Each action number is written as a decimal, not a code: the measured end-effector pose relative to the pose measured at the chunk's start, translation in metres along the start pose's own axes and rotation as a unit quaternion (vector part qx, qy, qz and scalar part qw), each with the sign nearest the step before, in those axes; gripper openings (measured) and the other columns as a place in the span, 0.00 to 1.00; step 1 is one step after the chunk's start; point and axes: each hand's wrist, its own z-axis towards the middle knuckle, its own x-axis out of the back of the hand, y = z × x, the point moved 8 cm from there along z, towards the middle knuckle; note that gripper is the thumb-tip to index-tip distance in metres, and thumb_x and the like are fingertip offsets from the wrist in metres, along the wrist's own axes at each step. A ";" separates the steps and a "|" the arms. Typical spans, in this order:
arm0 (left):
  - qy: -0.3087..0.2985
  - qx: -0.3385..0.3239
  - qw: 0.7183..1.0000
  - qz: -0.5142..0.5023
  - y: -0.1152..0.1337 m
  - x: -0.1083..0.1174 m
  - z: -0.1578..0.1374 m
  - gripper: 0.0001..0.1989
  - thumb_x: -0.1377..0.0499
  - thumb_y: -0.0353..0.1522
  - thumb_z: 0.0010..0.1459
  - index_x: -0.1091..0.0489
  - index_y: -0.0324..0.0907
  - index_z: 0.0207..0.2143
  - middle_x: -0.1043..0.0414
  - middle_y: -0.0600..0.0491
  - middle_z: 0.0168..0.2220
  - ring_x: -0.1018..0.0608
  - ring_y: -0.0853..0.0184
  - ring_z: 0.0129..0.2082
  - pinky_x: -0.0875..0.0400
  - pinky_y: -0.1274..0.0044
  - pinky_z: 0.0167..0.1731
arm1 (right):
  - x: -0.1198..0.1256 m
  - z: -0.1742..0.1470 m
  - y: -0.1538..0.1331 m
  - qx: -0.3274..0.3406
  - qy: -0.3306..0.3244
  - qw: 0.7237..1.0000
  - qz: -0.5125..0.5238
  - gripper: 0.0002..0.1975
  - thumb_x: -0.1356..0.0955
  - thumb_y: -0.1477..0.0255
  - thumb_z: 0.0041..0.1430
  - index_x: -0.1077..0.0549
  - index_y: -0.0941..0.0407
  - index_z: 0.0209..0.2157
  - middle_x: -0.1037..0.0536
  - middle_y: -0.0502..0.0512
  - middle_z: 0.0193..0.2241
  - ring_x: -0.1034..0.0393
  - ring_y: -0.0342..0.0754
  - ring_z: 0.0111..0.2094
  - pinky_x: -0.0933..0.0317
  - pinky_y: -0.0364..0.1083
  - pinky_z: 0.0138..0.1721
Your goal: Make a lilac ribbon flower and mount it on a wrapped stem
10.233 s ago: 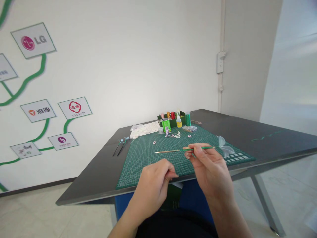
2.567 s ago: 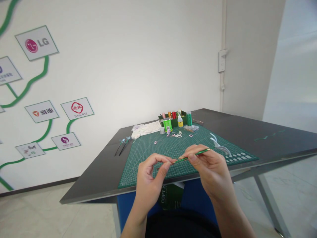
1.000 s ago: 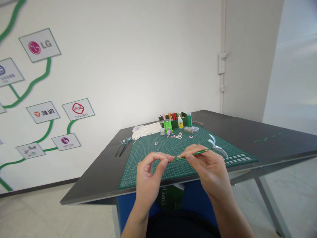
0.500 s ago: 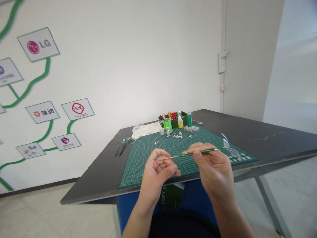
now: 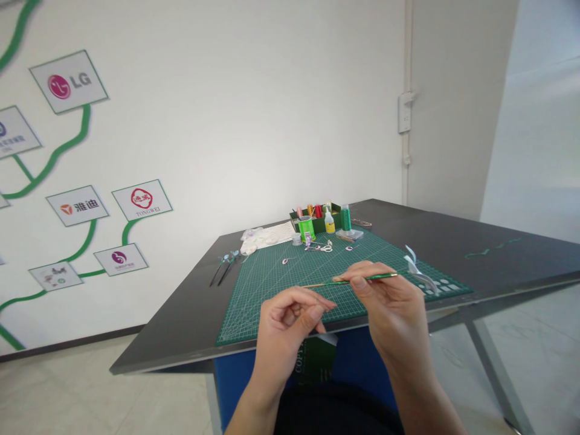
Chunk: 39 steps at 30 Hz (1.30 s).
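Observation:
My right hand [image 5: 394,305] is closed, with a thin green stick [image 5: 378,277] pinched between thumb and fingers. The stick lies nearly level, its bare, pale golden end pointing left over my left hand. With its fingers curled and the thumb against them, my left hand [image 5: 285,329] is just below that thin end. Whether anything fine is between its fingertips cannot be made out. Both hands are above the near edge of the green cutting mat [image 5: 265,296]. To the right of my right hand, pale curved strips [image 5: 419,275] rest on the mat near several small white pieces.
Near the mat's far edge are a bright green can [image 5: 306,228], a glue bottle [image 5: 329,222], a green thread spool [image 5: 346,219] and white-handled scissors [image 5: 326,248]. A box [image 5: 336,216] holds more spools. Two dark-stemmed pieces [image 5: 228,269] lie left on the black table [image 5: 181,302].
My left hand has turned and dropped slightly away from the stick's thin end, its fingers more curled together. The right hand keeps its hold, and the stick has barely shifted.

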 end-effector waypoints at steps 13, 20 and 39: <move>0.096 -0.173 0.950 0.242 0.037 0.010 -0.012 0.05 0.30 0.31 0.66 0.14 0.50 0.36 0.11 0.53 0.38 0.21 0.60 0.38 0.28 0.70 0.40 | -0.013 -0.001 -0.005 -0.005 -0.077 0.997 0.001 0.11 0.27 0.79 0.66 0.14 0.50 0.35 0.14 0.52 0.31 0.19 0.48 0.35 0.28 0.44 0.36; 0.086 -0.140 0.972 0.170 0.026 0.009 -0.006 0.05 0.30 0.33 0.65 0.14 0.48 0.34 0.12 0.50 0.38 0.14 0.57 0.41 0.21 0.68 0.47 | -0.013 0.001 -0.008 0.000 -0.073 0.997 -0.003 0.09 0.27 0.78 0.66 0.15 0.52 0.33 0.14 0.53 0.30 0.19 0.50 0.33 0.27 0.45 0.35; 0.052 0.079 0.990 -0.106 -0.025 0.006 0.007 0.17 0.18 0.38 0.45 0.17 0.41 0.34 0.17 0.54 0.25 0.16 0.69 0.27 0.20 0.79 0.34 | -0.006 -0.006 0.003 -0.005 -0.033 0.997 0.074 0.08 0.27 0.73 0.71 0.15 0.49 0.37 0.16 0.51 0.32 0.24 0.50 0.37 0.30 0.48 0.40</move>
